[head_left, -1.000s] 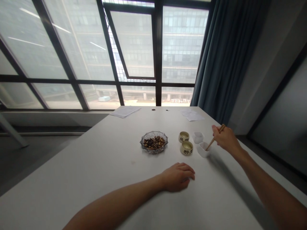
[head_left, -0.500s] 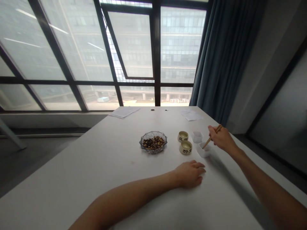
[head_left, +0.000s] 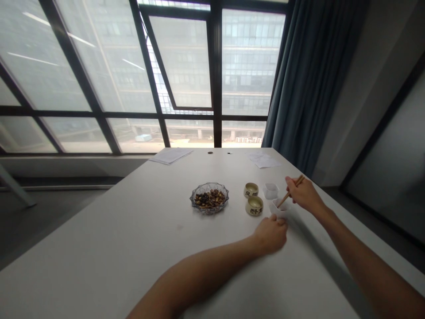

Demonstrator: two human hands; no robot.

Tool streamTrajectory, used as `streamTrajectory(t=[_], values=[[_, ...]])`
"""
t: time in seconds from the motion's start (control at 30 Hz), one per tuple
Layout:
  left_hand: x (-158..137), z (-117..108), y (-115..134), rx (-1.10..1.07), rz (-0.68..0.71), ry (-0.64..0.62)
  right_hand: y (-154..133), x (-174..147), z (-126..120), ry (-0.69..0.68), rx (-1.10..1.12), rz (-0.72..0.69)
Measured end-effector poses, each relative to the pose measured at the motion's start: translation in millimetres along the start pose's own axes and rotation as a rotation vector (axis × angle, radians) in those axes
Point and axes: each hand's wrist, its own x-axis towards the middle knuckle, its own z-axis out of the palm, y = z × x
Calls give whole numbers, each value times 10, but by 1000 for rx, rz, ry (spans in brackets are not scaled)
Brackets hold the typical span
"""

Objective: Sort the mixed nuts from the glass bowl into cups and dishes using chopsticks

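My right hand (head_left: 303,192) is closed around a pair of wooden chopsticks (head_left: 292,190). Their tips reach down into a small white plastic bowl (head_left: 275,212). At the near side of that bowl, my left hand (head_left: 272,232) has its fingers curled against the rim and pinches it. What lies inside the bowl is hard to make out. A second white bowl (head_left: 271,191) stands just behind. To the left are two small ceramic cups with dark written characters, one nearer (head_left: 254,207) and one farther (head_left: 251,190).
A faceted glass dish (head_left: 192,199) holding a mix of small dark and yellowish pieces sits left of the cups on the white table (head_left: 116,239). Papers lie at the far left (head_left: 171,155) and far right (head_left: 264,160). A blue curtain (head_left: 308,88) hangs beyond the right edge.
My left hand has moved forward from the tabletop to the near rim of the white bowl, and its fingers have curled in. My right hand keeps the chopsticks in the bowl.
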Motion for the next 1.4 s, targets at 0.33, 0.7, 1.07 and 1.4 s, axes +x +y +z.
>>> streamTrajectory(t=[0.33,0.7,1.07,1.4], values=[[-84,-12,-36,-22,-86,12,-103,-70,-20,-18,-31,-34],[-91,50,-53,-23,-157,51,-146,-50,12,-27,-78,-79],[-90,-4,-16,29,-117,5,-224,-27,-163,101,-62,-118],[-566,-246,-165,-37,317,-78,-1052,-79,171,130,380,-359]])
